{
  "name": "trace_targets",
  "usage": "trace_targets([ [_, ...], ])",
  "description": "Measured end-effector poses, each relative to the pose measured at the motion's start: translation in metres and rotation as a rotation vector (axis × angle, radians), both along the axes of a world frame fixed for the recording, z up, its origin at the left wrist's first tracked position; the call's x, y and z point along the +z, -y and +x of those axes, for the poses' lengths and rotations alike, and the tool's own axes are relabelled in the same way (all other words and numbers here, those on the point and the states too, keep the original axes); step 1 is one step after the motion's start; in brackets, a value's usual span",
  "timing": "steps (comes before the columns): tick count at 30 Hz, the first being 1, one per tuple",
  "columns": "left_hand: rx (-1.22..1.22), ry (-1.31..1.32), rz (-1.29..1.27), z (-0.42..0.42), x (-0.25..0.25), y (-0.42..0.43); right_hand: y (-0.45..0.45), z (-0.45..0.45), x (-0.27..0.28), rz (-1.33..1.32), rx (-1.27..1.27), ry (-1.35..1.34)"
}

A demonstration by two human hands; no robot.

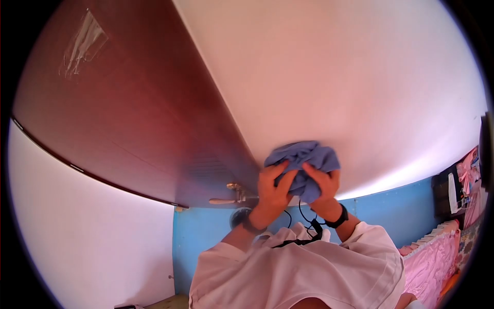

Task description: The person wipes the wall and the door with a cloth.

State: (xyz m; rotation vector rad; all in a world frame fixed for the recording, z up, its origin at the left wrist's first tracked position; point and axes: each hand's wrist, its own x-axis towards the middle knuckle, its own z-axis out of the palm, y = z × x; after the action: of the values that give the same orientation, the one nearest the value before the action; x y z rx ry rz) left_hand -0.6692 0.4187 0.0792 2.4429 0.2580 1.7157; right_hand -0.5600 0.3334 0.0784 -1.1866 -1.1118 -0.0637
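Just below and right of the centre of the frame, a bunched blue cloth point(303, 157) is held in both hands against a pale wall point(329, 72). The left hand point(274, 186) grips the cloth's left side and the right hand point(324, 185) its right side; the fingers of both are bent and partly closed on the folds, with some of them hidden by the fabric. A black wristband point(338, 216) circles the right wrist. A dark red-brown door point(134, 103) fills the upper left, its lever handle point(229, 200) near the left hand. A white shirt point(303, 268) spans the lower middle, and shiny pink fabric point(429, 262) lies at lower right.
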Motion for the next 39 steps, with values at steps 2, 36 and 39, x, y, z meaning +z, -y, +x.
trace_targets([
  [2,0.103,-0.032,-0.027,-0.010,-0.005,0.000,-0.006,-0.010,-0.004,0.036,-0.213,0.389],
  [36,0.061,0.135,-0.099,0.055,0.040,0.029,0.025,0.030,0.036,0.090,-0.268,0.320],
  [39,-0.041,0.109,-0.052,0.077,0.045,0.041,0.030,0.045,0.014,0.156,-0.366,0.292],
])
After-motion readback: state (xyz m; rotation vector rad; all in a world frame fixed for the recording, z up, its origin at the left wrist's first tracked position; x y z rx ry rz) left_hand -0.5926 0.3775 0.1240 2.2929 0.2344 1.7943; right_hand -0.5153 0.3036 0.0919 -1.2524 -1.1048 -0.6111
